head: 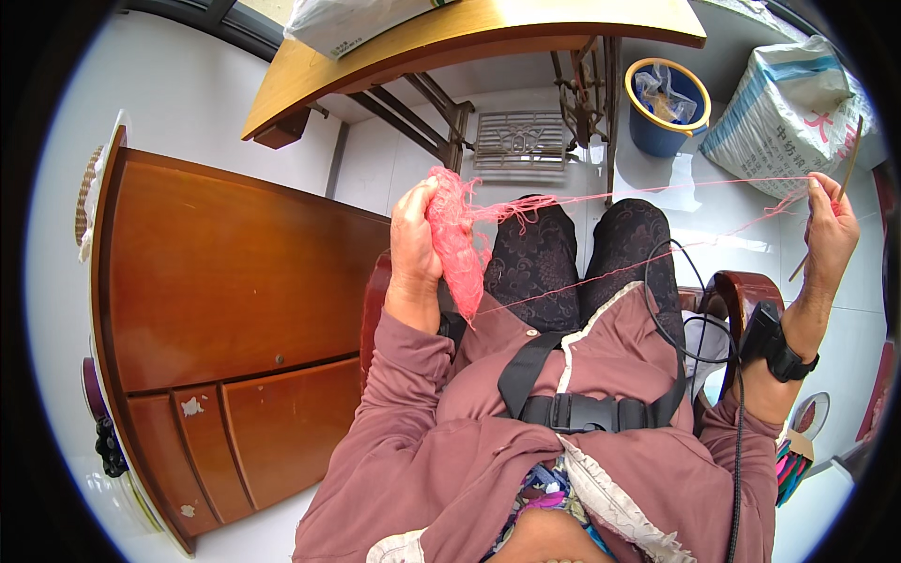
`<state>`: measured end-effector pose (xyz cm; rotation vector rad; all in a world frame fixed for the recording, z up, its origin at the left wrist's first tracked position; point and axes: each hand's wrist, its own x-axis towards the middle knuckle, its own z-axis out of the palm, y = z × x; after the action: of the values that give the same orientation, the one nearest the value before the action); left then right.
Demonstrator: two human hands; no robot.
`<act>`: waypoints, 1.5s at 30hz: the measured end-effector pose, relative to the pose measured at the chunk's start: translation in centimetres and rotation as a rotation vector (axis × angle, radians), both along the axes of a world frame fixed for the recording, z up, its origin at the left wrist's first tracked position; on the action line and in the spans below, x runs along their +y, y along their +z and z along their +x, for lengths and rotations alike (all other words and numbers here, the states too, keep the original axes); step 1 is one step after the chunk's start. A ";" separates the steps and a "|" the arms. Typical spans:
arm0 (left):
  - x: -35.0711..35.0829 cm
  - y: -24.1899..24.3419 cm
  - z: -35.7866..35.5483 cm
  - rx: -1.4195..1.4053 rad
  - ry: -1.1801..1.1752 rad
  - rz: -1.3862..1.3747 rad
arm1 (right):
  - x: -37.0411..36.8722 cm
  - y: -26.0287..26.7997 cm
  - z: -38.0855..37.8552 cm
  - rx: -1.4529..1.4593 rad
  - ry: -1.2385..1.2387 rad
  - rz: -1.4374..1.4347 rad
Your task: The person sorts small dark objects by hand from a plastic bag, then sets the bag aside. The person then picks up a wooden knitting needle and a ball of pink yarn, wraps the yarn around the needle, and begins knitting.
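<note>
My left hand [415, 239] grips a long, loose bundle of pink yarn [454, 243] above my left thigh. Tangled strands hang out of its right side. From there pink thread [633, 191] stretches across my knees to my right hand [830, 218], raised far out to the right. Between that hand's thumb and fingers a strand is pinched. A thin wooden stick [852, 155] passes through the same hand, with a little pink yarn about it. A second, lower strand [605, 274] sags across my lap between the two sides.
A wooden cabinet [232, 281] stands on my left. Ahead is a treadle table [486, 28] with an iron foot plate [521, 141]. A blue bucket [662, 134] and a printed woven sack [767, 119] stand at the front right. A black cable [738, 436] hangs by my right arm.
</note>
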<state>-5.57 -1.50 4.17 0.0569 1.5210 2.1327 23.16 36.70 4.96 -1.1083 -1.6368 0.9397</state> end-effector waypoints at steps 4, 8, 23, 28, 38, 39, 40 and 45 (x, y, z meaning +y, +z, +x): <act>-0.2 -0.4 -0.7 0.018 0.019 0.018 | 0.3 0.4 0.4 0.075 0.022 -0.131; -0.2 -0.8 -0.5 0.031 -0.023 -0.029 | 0.0 0.5 0.0 0.177 0.070 -0.181; 0.1 -4.0 -0.3 0.134 -0.404 -0.376 | 3.2 -3.4 0.4 0.536 0.044 -0.556; -0.2 -5.7 -0.9 0.054 -0.366 -0.356 | 3.8 -5.3 0.1 0.482 0.046 -0.604; -1.3 -6.7 -1.9 -0.012 -0.330 -0.337 | 5.5 -6.2 1.6 0.016 0.008 -0.492; -1.5 -6.7 -2.0 -0.003 -0.320 -0.354 | 5.6 -6.1 1.8 0.059 0.038 -0.500; -1.6 -6.7 -2.1 0.006 -0.309 -0.372 | 5.6 -6.1 2.0 0.101 0.043 -0.511; -2.2 -6.7 -2.7 -0.037 -0.208 -0.309 | 5.8 -5.4 2.8 0.295 0.000 -0.500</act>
<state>-8.27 -3.75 -2.49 0.0637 1.7241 1.7120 25.98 42.47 -0.45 -1.2216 -1.1908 1.4875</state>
